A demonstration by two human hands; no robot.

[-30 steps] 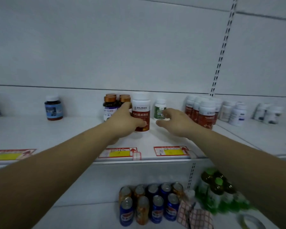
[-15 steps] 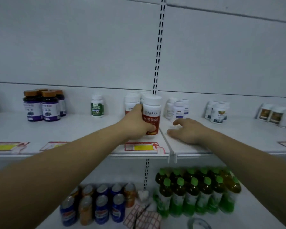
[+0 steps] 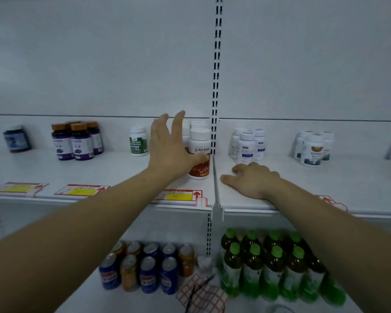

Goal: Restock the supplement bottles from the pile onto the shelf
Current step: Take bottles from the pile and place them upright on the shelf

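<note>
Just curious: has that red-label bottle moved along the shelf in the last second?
Yes. The red-label bottle went rightward: it stood beside the brown-capped bottles, and now stands past the green-label bottle, next to the slotted upright.

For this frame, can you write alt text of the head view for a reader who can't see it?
A person's left hand, fingers spread, touches a white-capped, red-labelled supplement bottle standing on a white shelf, while the right hand rests flat on the shelf beside it. Other bottle groups line the shelf; cans and green-capped drink bottles sit below.
</note>
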